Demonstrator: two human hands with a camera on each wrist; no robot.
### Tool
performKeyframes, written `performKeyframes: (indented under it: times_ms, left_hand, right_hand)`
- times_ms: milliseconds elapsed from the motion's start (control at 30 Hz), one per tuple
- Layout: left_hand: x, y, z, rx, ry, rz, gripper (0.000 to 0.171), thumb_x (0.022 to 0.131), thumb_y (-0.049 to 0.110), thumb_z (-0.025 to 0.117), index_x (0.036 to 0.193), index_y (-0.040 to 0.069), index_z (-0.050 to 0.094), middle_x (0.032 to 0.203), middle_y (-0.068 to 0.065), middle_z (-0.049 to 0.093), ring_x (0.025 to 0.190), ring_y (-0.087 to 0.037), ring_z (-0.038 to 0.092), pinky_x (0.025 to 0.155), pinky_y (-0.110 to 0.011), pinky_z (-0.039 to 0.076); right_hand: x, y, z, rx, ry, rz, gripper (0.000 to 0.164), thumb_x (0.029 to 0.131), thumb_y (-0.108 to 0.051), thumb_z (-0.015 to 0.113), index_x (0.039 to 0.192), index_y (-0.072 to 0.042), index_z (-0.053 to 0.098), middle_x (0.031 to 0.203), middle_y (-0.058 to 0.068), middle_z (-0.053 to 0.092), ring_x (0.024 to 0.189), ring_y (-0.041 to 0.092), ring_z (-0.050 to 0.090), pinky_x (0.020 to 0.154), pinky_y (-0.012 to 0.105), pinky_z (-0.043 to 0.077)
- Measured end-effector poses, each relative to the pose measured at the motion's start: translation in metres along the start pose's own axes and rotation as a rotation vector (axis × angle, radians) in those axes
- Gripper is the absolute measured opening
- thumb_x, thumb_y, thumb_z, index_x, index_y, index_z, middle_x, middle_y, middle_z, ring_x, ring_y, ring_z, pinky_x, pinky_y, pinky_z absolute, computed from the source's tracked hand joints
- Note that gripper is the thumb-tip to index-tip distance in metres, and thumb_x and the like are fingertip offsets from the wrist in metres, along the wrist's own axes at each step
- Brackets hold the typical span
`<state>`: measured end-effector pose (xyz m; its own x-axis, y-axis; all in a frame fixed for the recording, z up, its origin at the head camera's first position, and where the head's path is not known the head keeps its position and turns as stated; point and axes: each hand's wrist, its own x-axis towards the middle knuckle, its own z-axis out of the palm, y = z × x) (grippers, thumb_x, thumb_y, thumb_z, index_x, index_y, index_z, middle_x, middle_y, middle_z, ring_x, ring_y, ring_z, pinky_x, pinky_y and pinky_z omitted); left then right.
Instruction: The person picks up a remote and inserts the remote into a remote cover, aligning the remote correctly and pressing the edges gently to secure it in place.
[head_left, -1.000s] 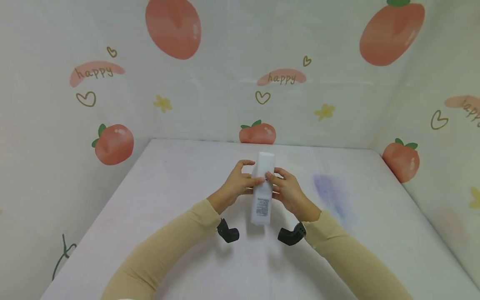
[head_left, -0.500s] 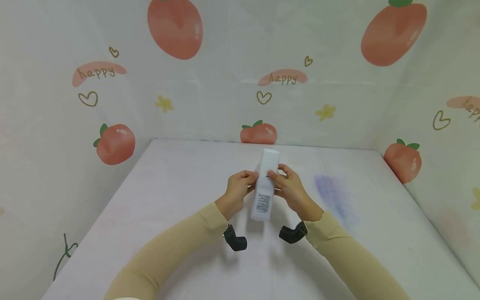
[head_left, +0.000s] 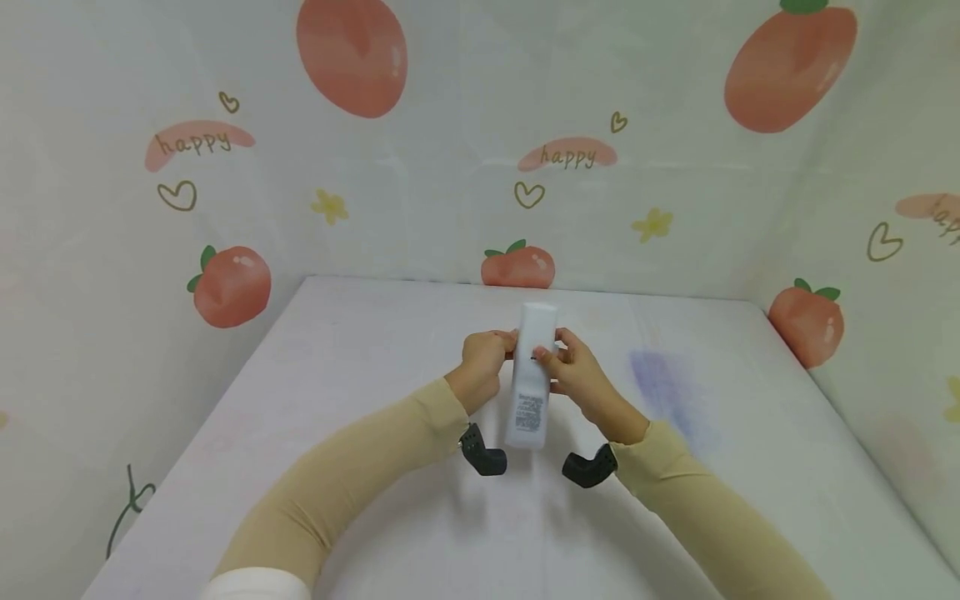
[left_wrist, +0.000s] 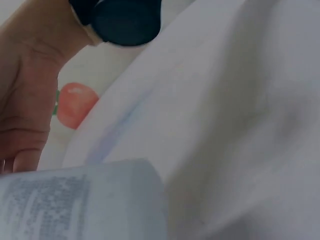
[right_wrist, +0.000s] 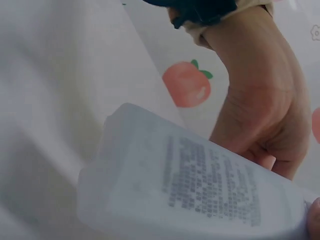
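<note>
A white bottle (head_left: 531, 379) with a block of small dark print near its lower end is held above the table, slightly tilted. My right hand (head_left: 581, 375) grips it from the right, thumb across the front and fingers behind. At its upper left edge, my left hand (head_left: 482, 358) pinches with curled fingers, partly hidden by the bottle. The left wrist view has the bottle's printed end (left_wrist: 115, 200) close up, with the right hand (left_wrist: 25, 110) beyond. In the right wrist view the left hand (right_wrist: 265, 120) bends behind the bottle (right_wrist: 140, 185).
A white cloth-covered table (head_left: 375, 350) lies under the hands, with a purple-blue smudge (head_left: 667, 387) on the right. Peach-printed cloth walls (head_left: 450, 167) stand behind and at both sides. Black wrist cameras (head_left: 483, 454) hang below the cuffs.
My left hand's spread fingers have closed in to a pinch at the bottle's upper left edge, and its wrist has turned. The right hand keeps its grip; the bottle has shifted slightly right.
</note>
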<state>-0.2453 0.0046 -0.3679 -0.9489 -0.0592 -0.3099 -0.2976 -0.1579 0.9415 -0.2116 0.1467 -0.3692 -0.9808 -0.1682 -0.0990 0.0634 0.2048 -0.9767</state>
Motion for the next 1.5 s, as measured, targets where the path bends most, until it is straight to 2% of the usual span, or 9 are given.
performKeyframes:
  times_ms: [333,433,567,667,833,1033,1300,1400,1500]
  left_hand:
    - [0.008,-0.002,-0.003,-0.022,0.043,-0.065,0.022,0.083,-0.004,0.063,0.105,-0.007,0.069,0.084,-0.003,0.060,0.085,-0.018,0.054,0.102,-0.039,0.041]
    - [0.008,-0.005,-0.007,-0.009,-0.014,-0.090,0.019,0.088,0.003,0.066,0.104,-0.006,0.069,0.081,-0.002,0.061,0.082,-0.016,0.054,0.102,-0.039,0.041]
    - [0.009,-0.011,-0.014,0.027,-0.143,-0.109,0.019,0.094,0.015,0.063,0.105,-0.001,0.067,0.085,-0.002,0.062,0.081,-0.015,0.058,0.098,-0.038,0.048]
    - [0.007,-0.014,-0.021,0.049,-0.227,-0.076,0.022,0.095,0.020,0.062,0.114,0.008,0.061,0.098,-0.004,0.064,0.088,-0.016,0.063,0.093,-0.039,0.052]
    - [0.003,-0.018,-0.026,0.068,-0.322,0.023,0.043,0.095,0.024,0.064,0.134,0.015,0.048,0.116,-0.015,0.064,0.093,-0.020,0.066,0.089,-0.039,0.054]
    - [0.003,-0.014,-0.025,0.129,-0.363,0.111,0.044,0.092,0.020,0.067,0.133,0.020,0.049,0.117,-0.016,0.065,0.093,-0.020,0.067,0.087,-0.039,0.054]
    - [0.007,-0.011,-0.021,0.279,-0.405,0.065,0.040,0.088,0.020,0.072,0.124,0.012,0.056,0.104,-0.010,0.065,0.091,-0.022,0.063,0.084,-0.038,0.055]
    - [0.008,-0.013,-0.022,0.267,-0.392,0.060,0.039,0.088,0.021,0.072,0.124,0.013,0.057,0.106,-0.010,0.065,0.092,-0.021,0.064,0.082,-0.036,0.055]
    - [0.008,-0.013,-0.023,0.220,-0.349,0.064,0.040,0.090,0.022,0.070,0.126,0.014,0.057,0.110,-0.010,0.064,0.093,-0.021,0.063,0.082,-0.036,0.054]
  right_hand:
    - [0.003,0.009,0.011,-0.003,0.000,-0.009,0.042,0.100,-0.022,0.052,0.131,0.002,0.038,0.119,0.028,0.057,0.098,0.025,0.062,0.087,0.049,0.054]
    - [0.005,0.009,0.007,0.006,0.013,0.001,0.041,0.101,-0.022,0.052,0.131,0.002,0.038,0.121,0.028,0.057,0.098,0.027,0.064,0.089,0.051,0.053]
    - [0.007,0.009,0.000,0.050,0.038,0.029,0.040,0.100,-0.022,0.053,0.130,-0.001,0.039,0.118,0.022,0.059,0.095,0.021,0.064,0.090,0.050,0.053]
    - [0.008,0.010,-0.005,0.113,0.036,0.062,0.040,0.100,-0.023,0.054,0.131,-0.003,0.039,0.113,0.013,0.061,0.092,0.016,0.064,0.088,0.043,0.054]
    - [0.009,0.009,-0.010,0.297,0.031,0.111,0.038,0.100,-0.025,0.054,0.129,-0.005,0.039,0.105,0.004,0.059,0.085,0.012,0.066,0.078,0.029,0.055]
    - [0.010,0.006,-0.013,0.365,0.023,0.137,0.035,0.100,-0.026,0.054,0.126,-0.007,0.040,0.104,0.003,0.055,0.081,0.012,0.067,0.073,0.025,0.056]
    - [0.010,0.004,-0.010,0.302,-0.047,0.123,0.042,0.101,-0.028,0.052,0.136,-0.010,0.037,0.114,0.006,0.053,0.088,0.014,0.066,0.077,0.027,0.054]
    - [0.010,0.007,-0.008,0.374,-0.038,0.147,0.058,0.100,-0.028,0.052,0.147,-0.017,0.020,0.125,0.012,0.046,0.097,0.019,0.063,0.079,0.026,0.054]
    - [0.009,0.011,-0.005,0.473,-0.028,0.181,0.067,0.101,-0.025,0.049,0.151,-0.008,0.008,0.133,0.015,0.040,0.109,0.022,0.056,0.083,0.023,0.054]
